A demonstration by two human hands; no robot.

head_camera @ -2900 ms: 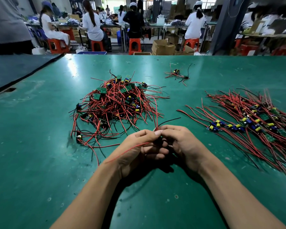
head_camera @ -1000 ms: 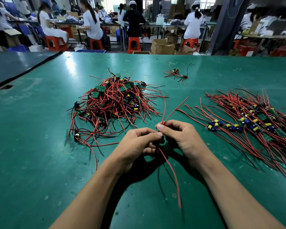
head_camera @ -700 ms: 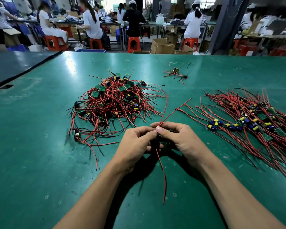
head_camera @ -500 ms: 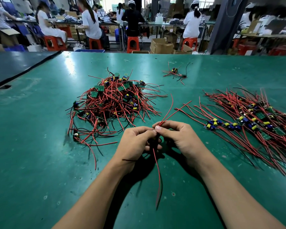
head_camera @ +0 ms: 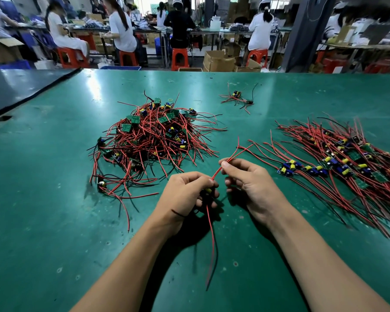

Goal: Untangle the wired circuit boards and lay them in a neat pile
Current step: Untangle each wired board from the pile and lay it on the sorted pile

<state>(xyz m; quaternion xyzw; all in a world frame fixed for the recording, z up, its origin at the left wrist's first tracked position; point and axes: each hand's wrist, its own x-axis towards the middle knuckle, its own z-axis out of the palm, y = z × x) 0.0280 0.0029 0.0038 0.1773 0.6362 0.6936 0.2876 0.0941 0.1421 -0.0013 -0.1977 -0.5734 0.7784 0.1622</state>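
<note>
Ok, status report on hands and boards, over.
Left hand grips one wired board. Right hand pinches its red leads. Tangled heap ahead-left, neat pile right. Nothing blocking.

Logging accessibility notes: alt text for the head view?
Left hand grips a small wired circuit board above a green table mat while the right hand pinches its red wires. A tangled red-wired heap lies left, a straightened pile right.

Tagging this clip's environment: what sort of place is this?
Probably an electronics assembly workshop: a tangled heap of wired circuit boards and a sorted pile on a green bench mat, workers on stools at benches behind, cardboard boxes on the floor.
</note>
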